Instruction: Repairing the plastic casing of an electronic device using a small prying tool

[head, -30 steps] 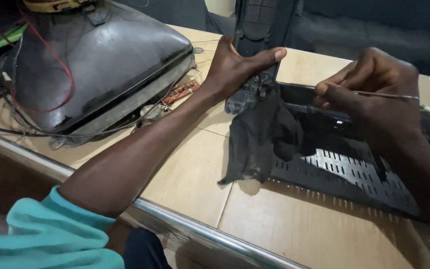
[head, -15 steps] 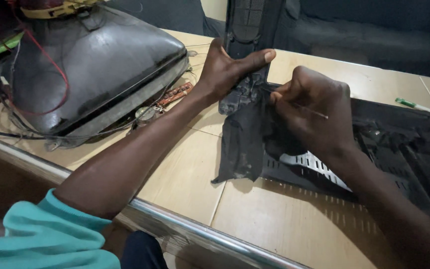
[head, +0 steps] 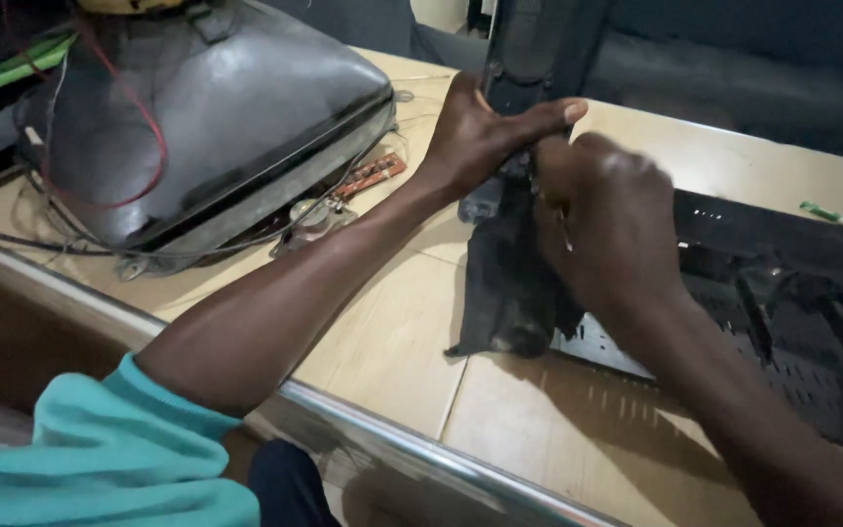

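A black plastic casing (head: 792, 322) with slotted vents lies on the wooden table (head: 382, 342); one part of it stands upright (head: 539, 39) at the back. My left hand (head: 485, 137) grips that upright part at its base, thumb stretched to the right. My right hand (head: 607, 224) is closed in a fist right against the left one, over the casing's dark corner flap (head: 504, 303). A thin metal tool is in the fist; only a sliver of it shows between the fingers.
A bare picture tube (head: 217, 127) with red and black wires lies at the back left, a small circuit board (head: 368, 176) beside it. A green-handled item (head: 826, 213) rests at the far right. A metal strip (head: 392, 429) edges the table front. A dark sofa (head: 734, 68) stands behind.
My right hand has moved left across the casing with the thin tool, from the right side until it meets my left hand. The left hand has kept its grip.
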